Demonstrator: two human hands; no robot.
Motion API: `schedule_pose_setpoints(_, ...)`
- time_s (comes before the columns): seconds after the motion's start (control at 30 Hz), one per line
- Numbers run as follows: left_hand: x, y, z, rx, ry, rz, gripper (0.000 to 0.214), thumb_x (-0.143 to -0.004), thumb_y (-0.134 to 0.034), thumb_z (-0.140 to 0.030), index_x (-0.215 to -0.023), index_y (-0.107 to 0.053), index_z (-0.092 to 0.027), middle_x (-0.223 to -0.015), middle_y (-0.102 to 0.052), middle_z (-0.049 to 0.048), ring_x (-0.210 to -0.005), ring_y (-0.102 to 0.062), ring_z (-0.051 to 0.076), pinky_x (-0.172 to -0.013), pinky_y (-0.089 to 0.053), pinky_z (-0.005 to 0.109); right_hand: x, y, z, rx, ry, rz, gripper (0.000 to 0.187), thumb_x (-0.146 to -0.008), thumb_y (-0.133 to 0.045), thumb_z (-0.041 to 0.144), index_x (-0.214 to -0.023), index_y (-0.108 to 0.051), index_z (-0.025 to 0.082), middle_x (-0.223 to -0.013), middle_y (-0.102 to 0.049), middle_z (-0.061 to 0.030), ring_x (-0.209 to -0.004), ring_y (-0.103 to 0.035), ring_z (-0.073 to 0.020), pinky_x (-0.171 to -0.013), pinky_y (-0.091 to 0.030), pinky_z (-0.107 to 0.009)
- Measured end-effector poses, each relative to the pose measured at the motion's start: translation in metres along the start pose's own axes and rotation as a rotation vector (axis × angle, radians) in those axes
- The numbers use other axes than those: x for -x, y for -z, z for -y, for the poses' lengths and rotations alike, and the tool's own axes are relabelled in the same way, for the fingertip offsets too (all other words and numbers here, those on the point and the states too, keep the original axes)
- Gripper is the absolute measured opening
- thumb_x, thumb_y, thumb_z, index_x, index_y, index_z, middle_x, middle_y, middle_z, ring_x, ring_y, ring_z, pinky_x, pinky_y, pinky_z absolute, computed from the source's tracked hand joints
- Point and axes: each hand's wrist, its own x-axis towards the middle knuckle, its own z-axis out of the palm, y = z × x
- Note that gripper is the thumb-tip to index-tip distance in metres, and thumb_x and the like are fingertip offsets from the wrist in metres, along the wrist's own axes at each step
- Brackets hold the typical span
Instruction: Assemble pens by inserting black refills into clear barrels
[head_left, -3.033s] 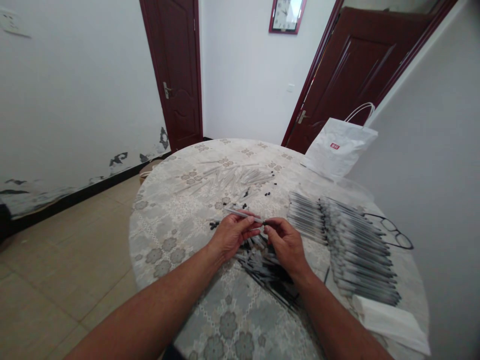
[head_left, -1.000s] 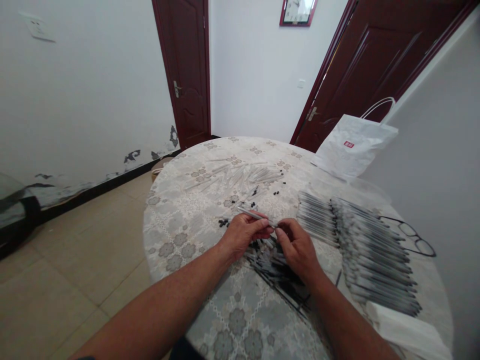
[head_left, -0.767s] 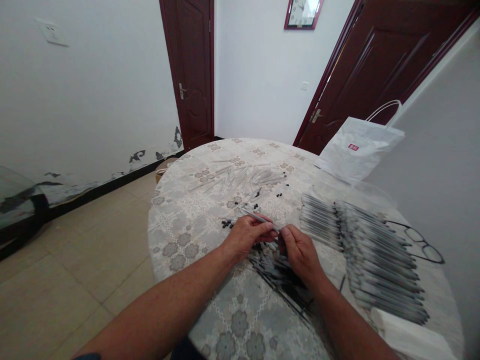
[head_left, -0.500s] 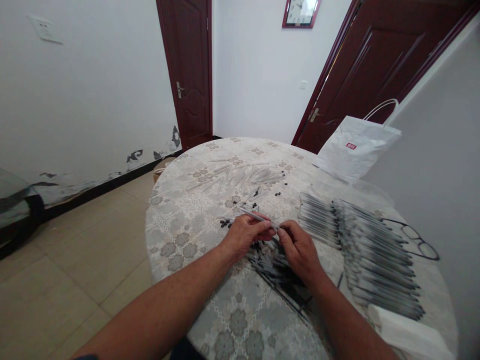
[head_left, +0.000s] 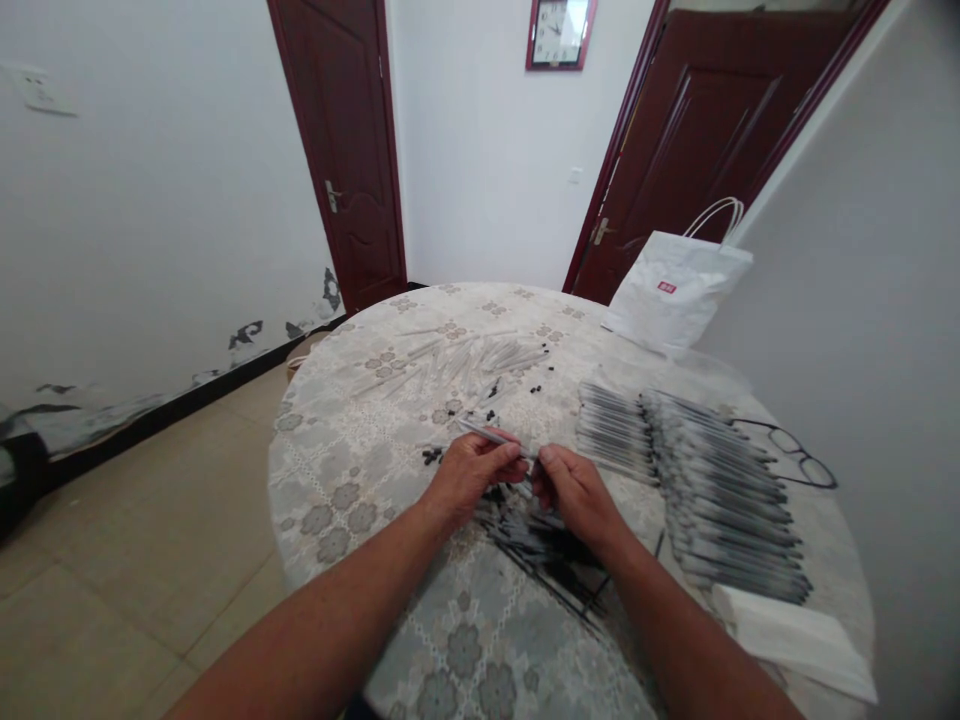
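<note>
My left hand [head_left: 469, 474] pinches a clear pen barrel [head_left: 486, 433] that points up and to the left over the round table [head_left: 352, 470]. My right hand [head_left: 571, 493] is closed at the barrel's near end, fingertips touching it; what it pinches there is too small to make out. Below both hands lies a loose heap of black refills [head_left: 544, 545]. Several small black caps [head_left: 537, 387] are scattered just beyond the hands.
Empty clear barrels [head_left: 480, 355] lie at the table's middle back. Rows of finished pens [head_left: 705, 480] cover the right side, with glasses [head_left: 791, 455] beyond them and a white box [head_left: 795, 640] at the near right. A white paper bag [head_left: 675, 290] leans on the wall.
Both hands stay closed on the same barrel, working its near end. The head camera has swung about, so the whole scene shifts slightly in the picture.
</note>
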Motion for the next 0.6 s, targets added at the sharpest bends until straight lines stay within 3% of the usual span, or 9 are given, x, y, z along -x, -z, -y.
schedule_pose_setpoints(0.17, 0.001, -0.011, -0.009, -0.048, -0.006, -0.024, 0.032, -0.071, -0.082, -0.034, -0.088, -0.066, -0.013, -0.075, -0.069, 0.0037, -0.068, -0.069, 0.018, -0.07, -0.06, 0.035, 0.001, 0.012, 0.006, 0.254, 0.159, -0.085, 0.03, -0.095, -0.05, 0.045, -0.077, -0.054, 0.022, -0.063, -0.056, 0.0037, -0.059, -0.051, -0.0133, -0.059, -0.039, -0.024)
schedule_pose_setpoints(0.33, -0.001, -0.024, -0.016, -0.112, -0.012, -0.037, 0.033, -0.072, -0.08, -0.038, -0.087, -0.067, -0.012, -0.073, -0.068, 0.0049, -0.067, -0.067, 0.017, -0.068, -0.059, 0.033, 0.001, 0.019, 0.008, 0.223, 0.172, -0.033, 0.04, -0.102, -0.037, 0.041, -0.07, -0.051, 0.021, -0.06, -0.055, 0.0033, -0.056, -0.051, -0.0118, -0.058, -0.037, -0.024)
schedule_pose_setpoints(0.5, -0.01, -0.039, -0.023, -0.323, -0.001, 0.041, 0.032, -0.074, -0.076, -0.042, -0.086, -0.069, -0.013, -0.073, -0.069, 0.0061, -0.063, -0.065, 0.016, -0.061, -0.056, 0.031, -0.002, 0.031, 0.012, 0.346, 0.297, -0.133, 0.017, -0.095, -0.053, 0.034, -0.1, -0.062, 0.02, -0.081, -0.066, -0.0003, -0.07, -0.058, -0.0135, -0.067, -0.041, -0.024)
schedule_pose_setpoints(0.6, -0.024, -0.043, -0.024, -0.519, -0.028, 0.111, 0.031, -0.08, -0.068, -0.044, -0.085, -0.07, -0.014, -0.082, -0.071, 0.0087, -0.064, -0.065, 0.017, -0.059, -0.054, 0.029, -0.007, 0.046, 0.006, 0.526, 0.319, -0.186, 0.017, -0.096, -0.049, 0.029, -0.095, -0.064, 0.02, -0.082, -0.068, -0.0023, -0.074, -0.061, -0.0152, -0.071, -0.04, -0.025)
